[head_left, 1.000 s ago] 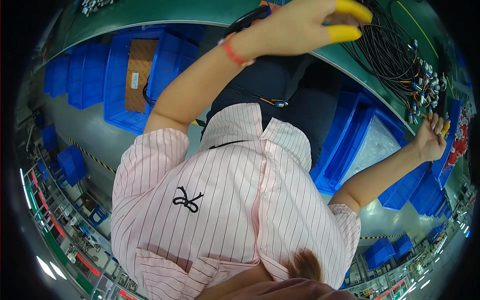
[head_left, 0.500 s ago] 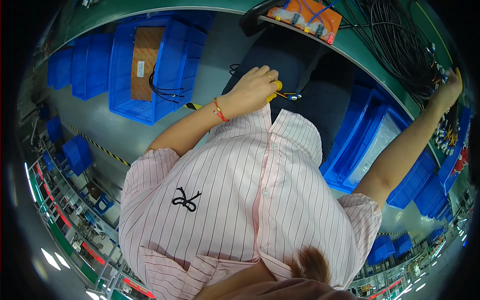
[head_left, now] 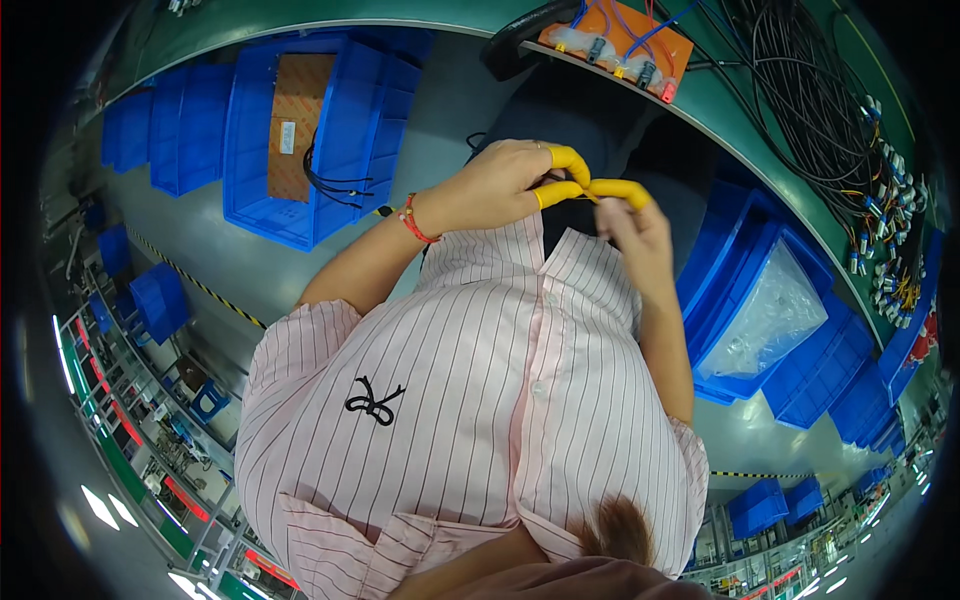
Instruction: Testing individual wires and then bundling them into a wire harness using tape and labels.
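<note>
My left hand (head_left: 500, 185), with yellow finger cots on thumb and index finger, pinches a thin-wired cable (head_left: 592, 198) above my lap. Against it comes my right hand (head_left: 640, 225); its yellow-cotted index finger meets the left fingertips, and its fingers close on the thin wires. Most of the cable is hidden by the fingers, so its connector end cannot be made out. On the green bench at the right lies a bundle of black cables (head_left: 795, 100) with many small silver-and-blue connectors (head_left: 880, 215) at their ends.
An orange test board (head_left: 615, 45) with coloured sockets and wires sits at the bench edge (head_left: 740, 140) ahead. Blue bins flank me: one at left (head_left: 240, 150) holds a cardboard piece (head_left: 300, 125) and black cables; one at right holds clear plastic bags (head_left: 765, 320).
My right hand has come from the connector pile on the bench to meet my left hand over the lap. The connector seen hanging from my left fingers is now hidden.
</note>
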`<state>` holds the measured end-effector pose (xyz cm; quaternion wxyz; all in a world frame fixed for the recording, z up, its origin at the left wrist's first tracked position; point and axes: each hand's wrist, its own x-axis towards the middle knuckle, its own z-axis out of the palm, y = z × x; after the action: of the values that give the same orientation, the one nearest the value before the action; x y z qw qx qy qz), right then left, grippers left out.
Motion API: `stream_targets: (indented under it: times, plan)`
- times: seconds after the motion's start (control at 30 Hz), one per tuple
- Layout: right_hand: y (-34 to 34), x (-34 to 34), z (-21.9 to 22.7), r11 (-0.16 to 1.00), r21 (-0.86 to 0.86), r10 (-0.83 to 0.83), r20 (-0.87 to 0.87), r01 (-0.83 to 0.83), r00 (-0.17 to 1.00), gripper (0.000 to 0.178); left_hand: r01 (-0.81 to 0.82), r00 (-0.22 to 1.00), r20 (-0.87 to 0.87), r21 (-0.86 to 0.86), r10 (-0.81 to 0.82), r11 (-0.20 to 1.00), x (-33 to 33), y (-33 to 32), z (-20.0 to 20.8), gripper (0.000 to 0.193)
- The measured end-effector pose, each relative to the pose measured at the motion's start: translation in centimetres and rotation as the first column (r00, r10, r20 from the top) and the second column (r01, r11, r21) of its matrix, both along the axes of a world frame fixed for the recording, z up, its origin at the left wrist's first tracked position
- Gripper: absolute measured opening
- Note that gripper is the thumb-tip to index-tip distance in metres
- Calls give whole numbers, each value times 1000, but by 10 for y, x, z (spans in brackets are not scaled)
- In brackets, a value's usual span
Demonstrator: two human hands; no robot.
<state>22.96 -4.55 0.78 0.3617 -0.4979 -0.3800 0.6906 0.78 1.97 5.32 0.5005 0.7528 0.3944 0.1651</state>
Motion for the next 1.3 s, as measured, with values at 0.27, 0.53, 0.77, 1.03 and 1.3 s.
stream_targets:
  times: [0.27,0.53,0.77,1.03,1.3]
  plan:
    - [7,165,-9,694,-392,-604,-773,604,193,18,-272,960,-32,129,278,954,-21,19,-1,18]
    - [-9,194,-31,353,-438,-877,-462,827,130,21,-104,400,639,-681,657,725,6,9,-21,28]
    - [-17,181,-43,573,-336,-763,-551,747,338,22,-30,439,640,-691,630,722,25,12,-15,36]
    - [9,139,-27,659,-183,-698,-510,730,503,14,-32,491,596,-717,636,696,30,14,-8,29]
    - [17,121,-34,755,-129,-602,-525,643,602,15,-153,570,480,-736,667,660,34,25,-3,20]
